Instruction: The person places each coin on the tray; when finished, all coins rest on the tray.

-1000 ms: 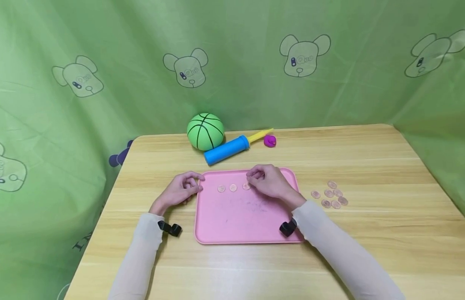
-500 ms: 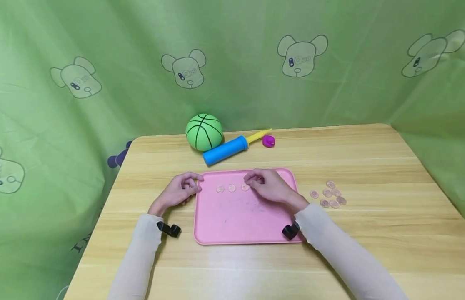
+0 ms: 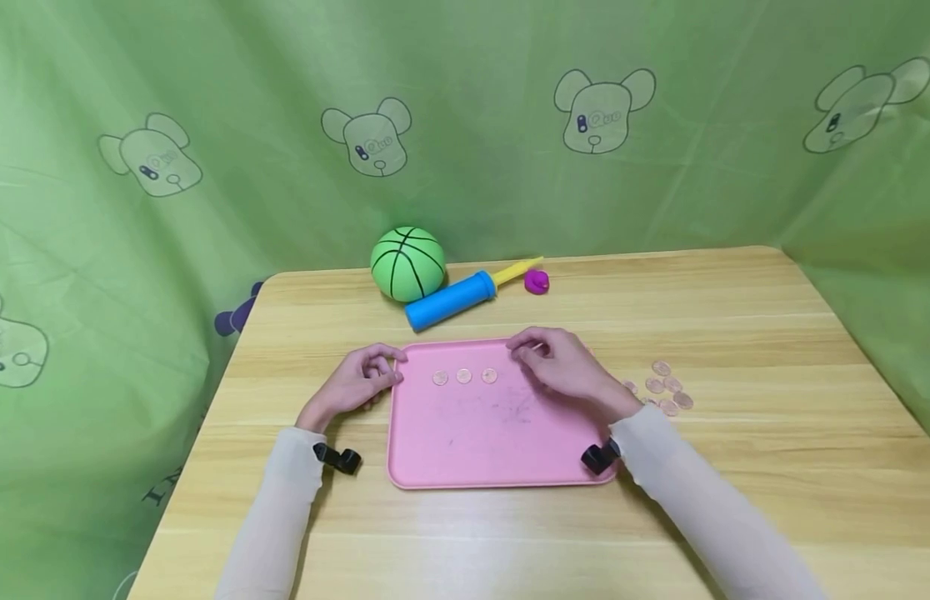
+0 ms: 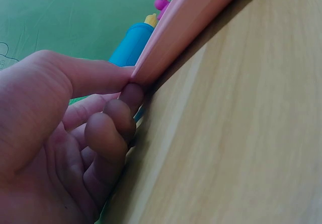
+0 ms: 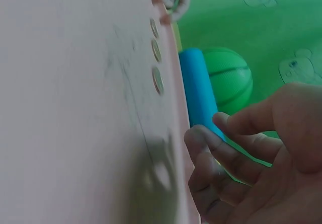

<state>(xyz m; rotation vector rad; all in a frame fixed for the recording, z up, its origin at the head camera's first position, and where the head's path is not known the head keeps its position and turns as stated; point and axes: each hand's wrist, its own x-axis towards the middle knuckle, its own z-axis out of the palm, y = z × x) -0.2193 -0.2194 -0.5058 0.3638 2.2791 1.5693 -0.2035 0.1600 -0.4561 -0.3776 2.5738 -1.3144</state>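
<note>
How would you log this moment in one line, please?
left hand: pinches tray edge | right hand: empty above tray | coins: three on tray

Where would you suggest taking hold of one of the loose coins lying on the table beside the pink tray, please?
Probably by its rim, from above. The loose coins lie flat on the table, right of the pink tray, so no edge stands free. The right hand is nearest; sliding one clear of its close neighbours, then pinching opposite edges, looks easiest.

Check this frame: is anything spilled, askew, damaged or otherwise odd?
Only one thing: the pink tray has faint dark scribble marks in its middle. Otherwise nothing stands out: three coins lie in a straight row on it, and the loose coins lie flat on the table.
</note>
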